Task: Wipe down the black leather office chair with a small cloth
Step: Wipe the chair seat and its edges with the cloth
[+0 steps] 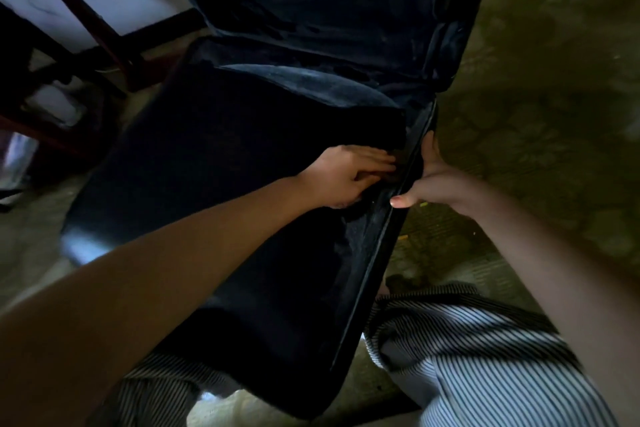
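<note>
Floor (pixel 540 107): dull green, faintly patterned; fills the right side and shows pale at the left.

Black leather office chair (pixel 242 166): centre of view, seen from above and tilted. The backrest (pixel 329 10) is at the top, dusty and streaked. The seat (pixel 214 156) runs below it towards the person. A glossy hard rim (pixel 377 253) runs down the seat's right side.

Wooden frame (pixel 104 35): dark reddish bars, upper left, beside the chair.

Striped trousers (pixel 485 357): blue-and-white, lower right, with a second leg showing at the bottom left below the seat's front edge.

Left forearm (pixel 173 270): bare, reaching diagonally from the lower left across the seat.

Right forearm (pixel 554 270): bare, coming in from the right edge.

Left hand (pixel 346 173): palm down on the seat just inside the rim. Its fingers (pixel 377 158) are straight, close together and pressed flat.

Right hand (pixel 440 180): holds the rim from outside. The thumb (pixel 401 201) lies over its top and one finger extends up along the edge; the others are hidden behind it.

Small cloth: cannot be made out against the dark leather.
</note>
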The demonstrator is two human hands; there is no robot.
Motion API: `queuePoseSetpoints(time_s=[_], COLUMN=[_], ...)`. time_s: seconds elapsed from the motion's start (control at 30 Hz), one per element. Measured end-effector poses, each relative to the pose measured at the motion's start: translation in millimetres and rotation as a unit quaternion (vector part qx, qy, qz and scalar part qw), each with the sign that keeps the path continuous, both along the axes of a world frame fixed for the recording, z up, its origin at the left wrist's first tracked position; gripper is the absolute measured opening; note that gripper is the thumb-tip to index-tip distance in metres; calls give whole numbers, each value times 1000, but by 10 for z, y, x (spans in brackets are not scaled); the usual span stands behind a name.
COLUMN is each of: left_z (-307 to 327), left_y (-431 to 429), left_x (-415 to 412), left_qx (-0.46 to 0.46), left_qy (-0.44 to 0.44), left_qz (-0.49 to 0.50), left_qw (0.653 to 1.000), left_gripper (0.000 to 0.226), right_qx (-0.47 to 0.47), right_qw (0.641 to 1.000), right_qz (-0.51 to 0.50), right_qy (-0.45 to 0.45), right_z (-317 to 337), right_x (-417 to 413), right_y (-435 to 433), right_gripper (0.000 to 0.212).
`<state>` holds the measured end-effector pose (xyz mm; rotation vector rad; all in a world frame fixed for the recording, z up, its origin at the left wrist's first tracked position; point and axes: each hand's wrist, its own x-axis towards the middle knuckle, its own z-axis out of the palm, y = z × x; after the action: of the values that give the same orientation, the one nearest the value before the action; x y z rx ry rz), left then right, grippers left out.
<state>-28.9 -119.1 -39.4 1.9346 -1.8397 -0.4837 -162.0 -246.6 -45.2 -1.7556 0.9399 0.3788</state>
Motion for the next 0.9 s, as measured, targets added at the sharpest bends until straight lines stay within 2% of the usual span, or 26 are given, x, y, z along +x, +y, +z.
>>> queuePoseSetpoints(time_s=[0.3,0.43,0.57,0.67,0.77,0.9], left_z=[-5,0,55,144,223,215], left_y=[756,1019,1024,898,662,396], left_x=[-244,-316,-318,-250,-118,-146], left_qx=[29,20,10,-65,-89,-37], left_qy=[54,62,81,71,31,4], left_qz=[-5,-8,25,124,172,94], left_qw=[998,998,996,988,981,995], left_gripper=[28,29,29,30,31,31], right_qx=[-5,-57,-116,-110,-80,-82], right_qw=[1000,997,987,985,988,982], right_qz=[17,34,79,104,104,128], right_qy=[20,45,74,83,76,116], right_z=[74,152,283,386,393,433], right_x=[-3,-69,-215,-290,-347,-458], right_y=[51,167,306,465,650,929], right_gripper=[133,131,111,98,106,118])
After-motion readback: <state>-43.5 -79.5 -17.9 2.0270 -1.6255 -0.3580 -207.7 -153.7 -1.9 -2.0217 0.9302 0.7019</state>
